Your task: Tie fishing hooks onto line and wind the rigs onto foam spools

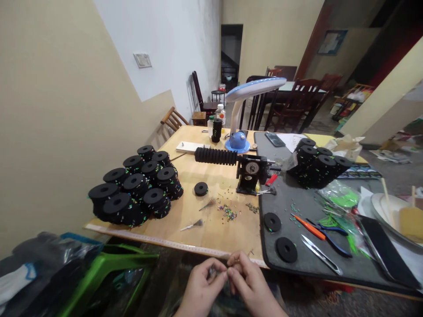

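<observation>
Small piece is pinched between both sets of fingertips, held low, just off the near edge of the table. My left hand has thumb and forefinger closed tight on it, and my right hand nips it from the other side. It's too tiny and blurry to say if it's a hook or a bead. I reckon keeping the hands touching steadies things, and working over the mat by the foam discs beats dropping it on the floor.
</observation>
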